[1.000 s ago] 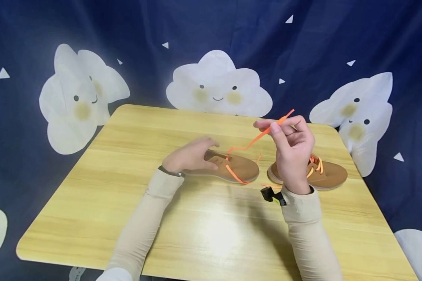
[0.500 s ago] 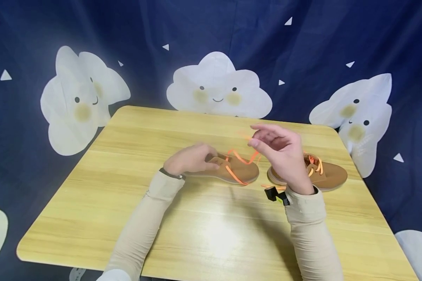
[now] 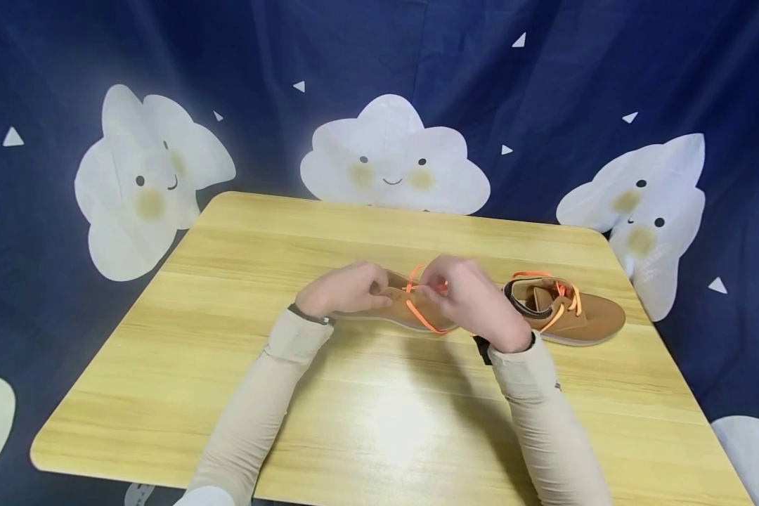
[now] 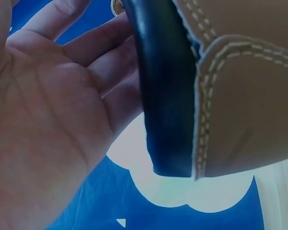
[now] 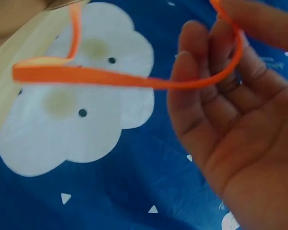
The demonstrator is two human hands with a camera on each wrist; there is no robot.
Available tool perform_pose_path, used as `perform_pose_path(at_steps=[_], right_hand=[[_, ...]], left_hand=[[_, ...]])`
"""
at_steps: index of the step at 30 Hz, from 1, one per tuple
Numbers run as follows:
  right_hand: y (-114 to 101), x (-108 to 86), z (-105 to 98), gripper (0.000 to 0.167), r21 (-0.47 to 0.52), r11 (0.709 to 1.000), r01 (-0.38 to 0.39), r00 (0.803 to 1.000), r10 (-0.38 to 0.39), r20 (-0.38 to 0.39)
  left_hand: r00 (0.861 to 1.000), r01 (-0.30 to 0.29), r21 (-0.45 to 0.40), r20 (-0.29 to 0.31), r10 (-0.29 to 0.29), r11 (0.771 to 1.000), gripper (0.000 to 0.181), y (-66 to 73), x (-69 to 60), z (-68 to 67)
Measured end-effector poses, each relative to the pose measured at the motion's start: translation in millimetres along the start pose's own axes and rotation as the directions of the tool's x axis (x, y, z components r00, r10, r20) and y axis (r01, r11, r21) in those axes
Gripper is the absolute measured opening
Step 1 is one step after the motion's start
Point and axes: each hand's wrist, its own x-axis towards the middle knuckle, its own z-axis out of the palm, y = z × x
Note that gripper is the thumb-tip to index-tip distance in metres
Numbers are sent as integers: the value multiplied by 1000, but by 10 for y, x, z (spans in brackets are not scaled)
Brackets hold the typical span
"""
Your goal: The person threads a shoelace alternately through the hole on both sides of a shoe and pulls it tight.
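A brown shoe (image 3: pixel 395 310) lies on the table with its toe to the right. My left hand (image 3: pixel 344 288) holds it by the ankle opening; in the left wrist view, fingers reach behind the shoe's dark collar (image 4: pixel 165 96). An orange shoelace (image 3: pixel 425 320) runs through some of its eyelets, with one strand hanging down the near side. My right hand (image 3: pixel 477 302) is over the front of the shoe, pinching the lace's other strand close to the eyelets. In the right wrist view, that lace (image 5: pixel 110 76) loops up to the thumb and finger. The toe is partly hidden by my right hand.
A second brown shoe (image 3: pixel 594 316) with orange laces stands to the right, near the right forearm. The wooden table (image 3: pixel 183 365) ends at a dark blue curtain (image 3: pixel 259 140) printed with clouds.
My right hand has come down and left with the lace end, from above the table to the shoe's eyelets. The left hand has stayed at the ankle opening, its fingers closing in on the shoe.
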Motion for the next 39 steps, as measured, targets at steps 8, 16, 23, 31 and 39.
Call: perform_pose_path(at_steps=[8, 16, 23, 31, 39], right_hand=[[28, 52, 179, 33, -112, 990, 85, 993, -75, 94], [70, 90, 310, 43, -160, 984, 81, 991, -63, 119], [59, 101, 348, 44, -198, 974, 113, 987, -87, 135], [10, 84, 236, 41, -126, 991, 52, 993, -38, 115], [56, 93, 328, 42, -225, 972, 74, 994, -54, 97]], left_hand=[[1000, 4, 11, -4, -4, 1000, 31, -19, 16, 13], [1000, 17, 35, 4, -17, 999, 38, 1, 21, 14], [1000, 17, 30, 3, -17, 999, 41, 3, 19, 10], [1000, 17, 18, 1, -17, 1000, 42, -10, 10, 13], [1000, 11, 30, 2, -11, 999, 41, -9, 25, 8]])
